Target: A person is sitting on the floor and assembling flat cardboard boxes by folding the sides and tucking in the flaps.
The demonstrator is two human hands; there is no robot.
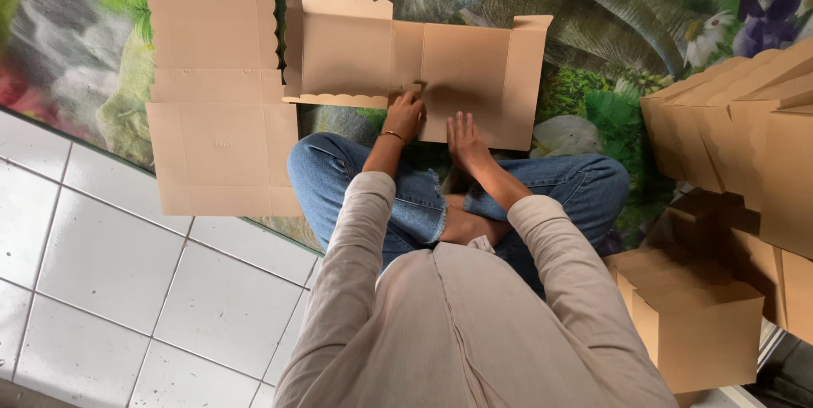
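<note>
Head view, looking straight down. Nearest the camera: the person's beige long-sleeved top, both arms reaching forward over crossed legs in blue jeans. Seated on the floor, half on white tiles, half on a mat printed with leaves and flowers.

Left hand, thin bracelet at the wrist, fingers curled, pinching a small tab at the lower edge of the flat cardboard box blank near its middle crease. Probably gripped there because that is where the fold starts.

Right hand spread flat, palm down, pressing the panel just right of the tab. Looks like a hold-down so the sheet stays put while the other hand works the tab.

The blank lies on the mat directly ahead of the knees, touching both hands. Its left flap has a scalloped edge and stands slightly raised; the right end is folded up a little.

A second unfolded blank, also scalloped along the top, lies flat to the left, its bottom corner over the mat's edge onto the tiles. Just beside the first, within easy reach.

Right side: a cluster of assembled cardboard boxes, stacked and leaning, one close by the right knee. Kept apart from the flat sheets.
</note>
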